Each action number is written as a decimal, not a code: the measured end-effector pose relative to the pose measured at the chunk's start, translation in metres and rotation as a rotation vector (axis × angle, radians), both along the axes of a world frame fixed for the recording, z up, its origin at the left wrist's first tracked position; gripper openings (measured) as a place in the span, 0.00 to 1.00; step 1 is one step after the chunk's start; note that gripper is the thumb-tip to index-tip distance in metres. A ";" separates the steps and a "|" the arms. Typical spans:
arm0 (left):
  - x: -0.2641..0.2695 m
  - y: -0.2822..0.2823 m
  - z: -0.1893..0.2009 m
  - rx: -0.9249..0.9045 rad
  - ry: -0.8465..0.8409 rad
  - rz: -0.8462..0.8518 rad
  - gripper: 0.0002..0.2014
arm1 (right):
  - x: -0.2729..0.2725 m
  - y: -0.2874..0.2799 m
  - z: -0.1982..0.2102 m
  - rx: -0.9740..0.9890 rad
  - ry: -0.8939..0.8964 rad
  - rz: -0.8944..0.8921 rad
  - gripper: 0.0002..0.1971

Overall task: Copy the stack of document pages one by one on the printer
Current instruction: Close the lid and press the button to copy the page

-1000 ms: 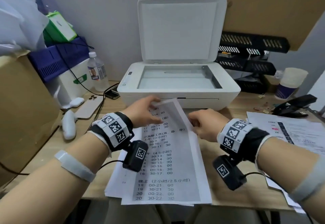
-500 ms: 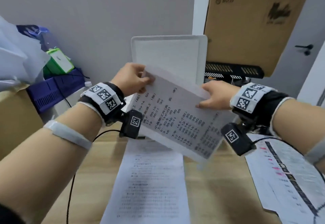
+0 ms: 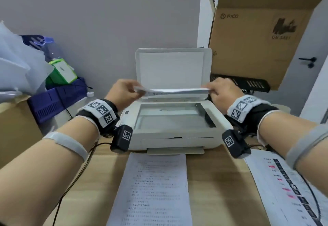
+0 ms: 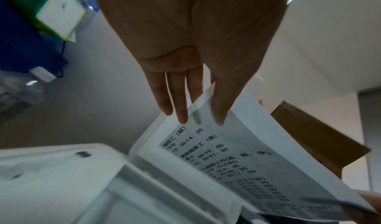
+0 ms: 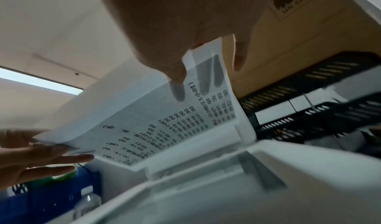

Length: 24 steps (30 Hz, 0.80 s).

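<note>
A white printer (image 3: 177, 133) stands on the desk with its lid (image 3: 173, 69) raised and the scanner glass (image 3: 174, 117) bare. Both hands hold one printed page (image 3: 174, 90) flat above the glass, printed side down. My left hand (image 3: 124, 92) pinches its left end, thumb under and fingers over, as the left wrist view shows (image 4: 206, 106). My right hand (image 3: 220, 90) pinches the right end (image 5: 206, 59). The page (image 4: 237, 162) (image 5: 164, 126) sags slightly in the middle. A stack of document pages (image 3: 154, 190) lies on the desk in front of the printer.
More printed sheets (image 3: 287, 190) lie at the right of the desk. A large cardboard box (image 3: 262, 30) and black trays (image 3: 248, 83) stand right of the printer. Left are a blue crate (image 3: 53, 98), a green box (image 3: 62, 71), a water bottle (image 3: 89, 95) and a cardboard box (image 3: 16, 124).
The page was lifted off the stack, turned printed side down and carried over the open scanner glass. Both hands moved up and forward with it; the head view tilted up, then down.
</note>
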<state>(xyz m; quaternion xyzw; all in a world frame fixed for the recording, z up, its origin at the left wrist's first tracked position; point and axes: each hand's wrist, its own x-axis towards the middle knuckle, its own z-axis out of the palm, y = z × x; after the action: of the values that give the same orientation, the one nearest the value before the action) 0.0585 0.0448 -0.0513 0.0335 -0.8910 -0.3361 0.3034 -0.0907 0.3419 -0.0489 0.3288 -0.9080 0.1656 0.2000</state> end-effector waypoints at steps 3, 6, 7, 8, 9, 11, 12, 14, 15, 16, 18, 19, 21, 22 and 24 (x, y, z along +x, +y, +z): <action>-0.008 -0.010 -0.029 -0.126 -0.202 0.100 0.06 | -0.012 -0.009 -0.042 0.008 -0.090 0.001 0.18; -0.015 -0.015 -0.049 -0.230 -0.443 0.120 0.07 | -0.014 -0.014 -0.075 0.090 -0.222 0.002 0.20; -0.015 -0.014 -0.052 -0.255 -0.518 0.106 0.09 | -0.013 -0.015 -0.083 0.132 -0.268 0.001 0.21; -0.015 -0.013 -0.054 -0.265 -0.577 0.084 0.13 | -0.012 -0.016 -0.089 0.174 -0.307 -0.003 0.22; -0.015 -0.011 -0.055 -0.264 -0.625 0.062 0.16 | -0.011 -0.017 -0.093 0.216 -0.328 -0.012 0.23; -0.017 -0.009 -0.058 -0.273 -0.686 0.037 0.23 | -0.008 -0.018 -0.097 0.263 -0.328 -0.029 0.27; -0.018 -0.009 -0.060 -0.288 -0.704 0.036 0.24 | -0.006 -0.018 -0.098 0.261 -0.322 -0.030 0.27; -0.021 -0.009 -0.065 -0.335 -0.712 0.053 0.24 | -0.003 -0.017 -0.101 0.233 -0.305 -0.021 0.27; -0.022 -0.010 -0.066 -0.359 -0.714 0.065 0.22 | -0.002 -0.016 -0.103 0.220 -0.294 -0.012 0.27; -0.022 -0.009 -0.067 -0.377 -0.714 0.071 0.21 | -0.002 -0.015 -0.104 0.214 -0.288 -0.004 0.27; -0.022 -0.008 -0.068 -0.397 -0.716 0.072 0.19 | -0.002 -0.014 -0.107 0.208 -0.282 0.011 0.27; -0.021 -0.007 -0.067 -0.401 -0.717 0.076 0.19 | -0.002 -0.014 -0.108 0.203 -0.280 0.015 0.27; -0.022 -0.006 -0.065 -0.411 -0.716 0.088 0.18 | -0.001 -0.013 -0.108 0.203 -0.272 0.020 0.27; -0.023 -0.005 -0.064 -0.412 -0.717 0.091 0.17 | 0.000 -0.013 -0.107 0.206 -0.268 0.021 0.27; -0.025 -0.005 -0.062 -0.405 -0.724 0.094 0.17 | 0.000 -0.013 -0.107 0.209 -0.265 0.020 0.27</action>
<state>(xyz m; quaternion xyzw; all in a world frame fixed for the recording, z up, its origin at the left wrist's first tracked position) 0.0338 0.0403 -0.1138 0.1300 -0.9857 -0.1063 -0.0141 -0.0905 0.3289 -0.1555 0.3323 -0.9353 0.1143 0.0414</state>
